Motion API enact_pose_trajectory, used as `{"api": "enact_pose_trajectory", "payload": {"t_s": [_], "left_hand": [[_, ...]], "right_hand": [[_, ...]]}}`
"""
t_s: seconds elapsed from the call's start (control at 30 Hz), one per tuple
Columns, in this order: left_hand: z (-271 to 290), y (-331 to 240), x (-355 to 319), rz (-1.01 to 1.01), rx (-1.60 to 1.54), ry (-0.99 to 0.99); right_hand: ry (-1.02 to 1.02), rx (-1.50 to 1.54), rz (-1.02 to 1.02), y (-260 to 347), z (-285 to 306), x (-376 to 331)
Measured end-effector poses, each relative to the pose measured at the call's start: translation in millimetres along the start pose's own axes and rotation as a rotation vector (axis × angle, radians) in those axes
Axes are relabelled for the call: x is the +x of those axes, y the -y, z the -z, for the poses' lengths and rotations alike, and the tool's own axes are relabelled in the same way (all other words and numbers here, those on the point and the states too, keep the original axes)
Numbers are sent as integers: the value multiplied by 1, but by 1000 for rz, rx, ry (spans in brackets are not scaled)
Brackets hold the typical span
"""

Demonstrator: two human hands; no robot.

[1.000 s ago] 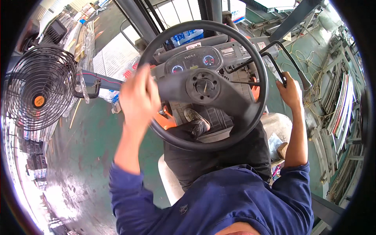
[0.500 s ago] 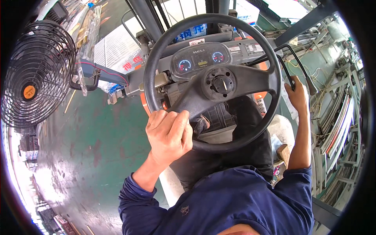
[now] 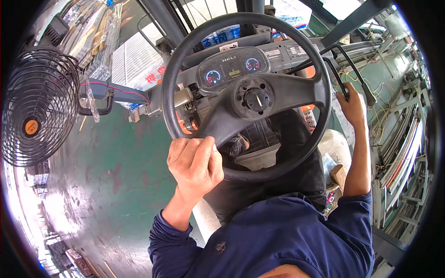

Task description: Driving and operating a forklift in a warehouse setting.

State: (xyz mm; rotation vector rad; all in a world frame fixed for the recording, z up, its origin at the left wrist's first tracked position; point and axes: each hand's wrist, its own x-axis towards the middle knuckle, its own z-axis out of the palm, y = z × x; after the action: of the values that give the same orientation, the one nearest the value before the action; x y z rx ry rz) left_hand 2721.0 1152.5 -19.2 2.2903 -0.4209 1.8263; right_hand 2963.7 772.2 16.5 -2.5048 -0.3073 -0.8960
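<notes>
I sit in a vehicle cab behind a black steering wheel (image 3: 296, 157). My left hand (image 3: 194, 164) is closed over a knob on the wheel's lower left rim; the knob itself is hidden under the fingers. My right hand (image 3: 353, 106) grips a thin black control lever (image 3: 334, 69) to the right of the wheel. Behind the wheel sits a dashboard cluster (image 3: 232, 69) with two round blue-lit gauges. My dark trousers and blue sleeves fill the bottom of the view.
A black wire-caged fan (image 3: 37, 106) is mounted at the left. A green painted floor (image 3: 111, 185) lies below on the left. Stacked metal profiles (image 3: 403, 153) run along the right. White sheets and mast rails show ahead through the front.
My left hand has swung the wheel's rim from the upper left down to the lower left, and the wheel has rotated. My right hand stays on the lever.
</notes>
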Motion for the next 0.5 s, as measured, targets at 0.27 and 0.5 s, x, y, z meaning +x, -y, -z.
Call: {"api": "enact_pose_trajectory", "payload": {"t_s": [0.27, 0.5], "left_hand": [[-13, -12, 8, 2, 33, -37], [-19, -30, 25, 29, 22, -27]], "right_hand": [[23, -35, 5, -13, 7, 17], [31, -14, 22, -21, 19, 34]]}}
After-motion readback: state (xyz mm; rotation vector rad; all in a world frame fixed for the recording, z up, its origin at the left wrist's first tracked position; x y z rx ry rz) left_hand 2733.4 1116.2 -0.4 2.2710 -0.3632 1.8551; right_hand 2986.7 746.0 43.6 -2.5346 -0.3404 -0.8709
